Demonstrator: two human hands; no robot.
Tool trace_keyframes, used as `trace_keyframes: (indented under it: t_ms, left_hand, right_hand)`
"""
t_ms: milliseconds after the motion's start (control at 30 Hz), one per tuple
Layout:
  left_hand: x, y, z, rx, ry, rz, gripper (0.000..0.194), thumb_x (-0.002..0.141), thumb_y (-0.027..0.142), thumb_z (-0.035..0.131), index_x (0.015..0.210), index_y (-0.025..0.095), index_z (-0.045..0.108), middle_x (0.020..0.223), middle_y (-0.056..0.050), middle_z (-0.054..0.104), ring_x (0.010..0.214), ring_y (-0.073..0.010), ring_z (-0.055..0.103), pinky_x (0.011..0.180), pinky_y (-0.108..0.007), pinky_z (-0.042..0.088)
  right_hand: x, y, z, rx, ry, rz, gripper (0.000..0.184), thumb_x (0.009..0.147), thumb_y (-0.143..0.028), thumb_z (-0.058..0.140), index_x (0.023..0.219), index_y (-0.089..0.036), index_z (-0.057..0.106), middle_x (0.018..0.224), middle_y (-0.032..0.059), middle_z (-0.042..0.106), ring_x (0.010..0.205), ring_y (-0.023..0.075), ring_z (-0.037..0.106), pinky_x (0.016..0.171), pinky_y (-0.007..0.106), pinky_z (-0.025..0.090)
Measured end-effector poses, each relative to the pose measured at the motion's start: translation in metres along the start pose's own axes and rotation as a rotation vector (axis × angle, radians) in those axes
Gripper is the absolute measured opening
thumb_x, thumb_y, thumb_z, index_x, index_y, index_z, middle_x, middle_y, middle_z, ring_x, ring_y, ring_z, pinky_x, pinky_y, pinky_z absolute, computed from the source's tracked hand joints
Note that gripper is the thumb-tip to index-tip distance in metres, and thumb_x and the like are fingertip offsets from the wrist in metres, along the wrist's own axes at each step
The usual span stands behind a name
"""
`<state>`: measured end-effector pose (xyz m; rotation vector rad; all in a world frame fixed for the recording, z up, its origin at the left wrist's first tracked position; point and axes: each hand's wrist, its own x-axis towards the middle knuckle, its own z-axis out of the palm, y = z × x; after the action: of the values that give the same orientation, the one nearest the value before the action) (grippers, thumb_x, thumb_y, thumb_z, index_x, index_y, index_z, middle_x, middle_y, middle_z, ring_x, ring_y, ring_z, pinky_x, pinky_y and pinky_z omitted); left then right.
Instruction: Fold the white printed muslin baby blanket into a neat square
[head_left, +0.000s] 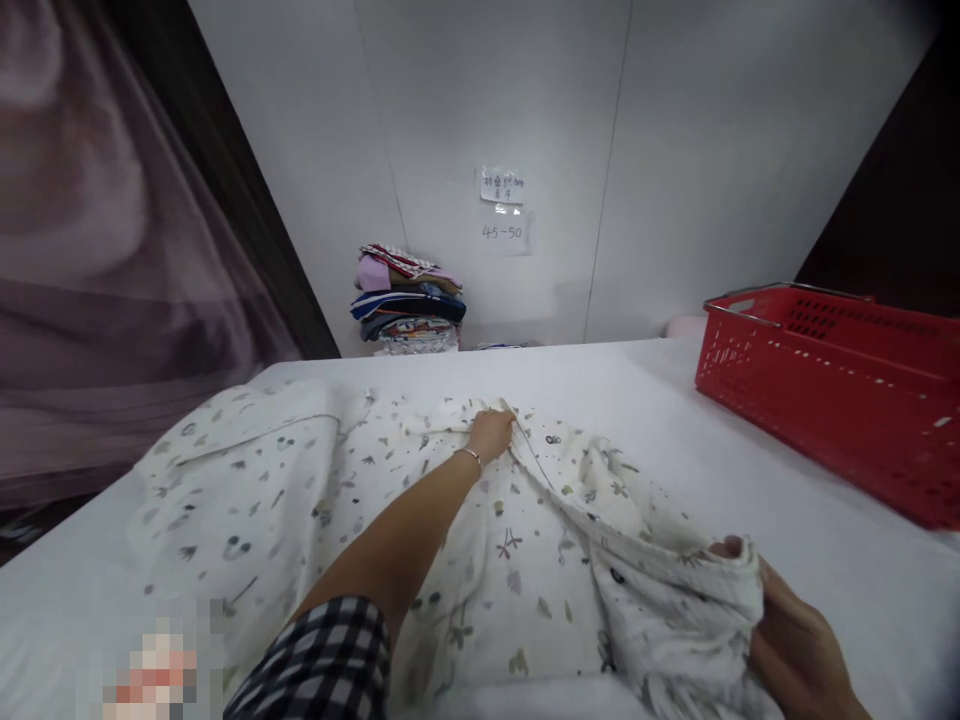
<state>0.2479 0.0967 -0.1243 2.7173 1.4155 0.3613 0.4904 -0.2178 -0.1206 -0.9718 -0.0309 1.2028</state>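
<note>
A white printed cloth [525,580], perhaps a garment, lies spread and rumpled over the table, with small leaf and animal-like motifs. My left hand [491,434], with a thin bracelet at the wrist, pinches its edge near the far middle. At the lower right, my right hand [799,640] grips the same cloth by a gathered, lifted part; the fabric covers most of those fingers. Between both hands a hemmed edge runs slantwise. On the left, a wide section of the cloth lies flat with a folded-over edge.
A red plastic basket [825,390] with a metal handle stands on the white table [637,385] at the right. Folded clothes [409,300] are stacked by the back wall, below paper signs [504,210]. A mauve curtain [112,250] hangs on the left.
</note>
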Motion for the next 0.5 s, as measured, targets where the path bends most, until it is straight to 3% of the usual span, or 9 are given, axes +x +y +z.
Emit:
trace_keyframes:
  t_ms: [167,300,433,500]
  left_hand:
    - [0.017,0.005,0.001,0.089,0.007,0.102,0.042,0.077,0.003,0.041,0.114,0.019,0.054,0.109,-0.009,0.057,0.099,-0.0204,0.055,0.088,-0.036,0.037]
    - [0.027,0.007,0.004,0.123,-0.030,0.191,0.034,0.079,0.005,0.042,0.103,0.020,0.061,0.103,-0.008,0.056,0.098,-0.0208,0.053,0.086,-0.035,0.037]
    - [0.029,0.007,-0.001,0.114,-0.028,0.198,0.026,0.084,0.013,0.041,0.096,0.019,0.063,0.109,-0.009,0.056,0.104,-0.0230,0.050,0.087,-0.035,0.039]
    - [0.029,0.005,-0.008,0.095,-0.012,0.170,0.029,0.085,0.014,0.038,0.101,0.020,0.062,0.115,-0.008,0.055,0.105,-0.0222,0.051,0.086,-0.034,0.040]
  right_hand:
    - [0.014,0.004,-0.014,0.070,0.050,0.044,0.032,0.046,-0.025,0.078,0.077,-0.026,0.071,0.078,-0.0011,0.069,0.069,0.0196,0.065,0.064,0.029,0.055]
    - [0.011,0.004,-0.011,0.016,0.027,0.023,0.034,0.041,-0.026,0.081,0.074,-0.025,0.071,0.073,-0.0003,0.066,0.066,0.0206,0.063,0.062,0.031,0.055]
    - [-0.003,0.000,-0.002,-0.121,-0.167,-0.096,0.020,0.058,-0.037,0.074,0.074,-0.026,0.070,0.066,0.0016,0.060,0.059,0.0195,0.060,0.056,0.030,0.053]
    - [-0.014,-0.005,0.002,-0.267,-0.208,-0.244,0.017,0.070,-0.043,0.065,0.075,-0.027,0.069,0.065,0.0029,0.059,0.058,0.0193,0.060,0.054,0.031,0.052]
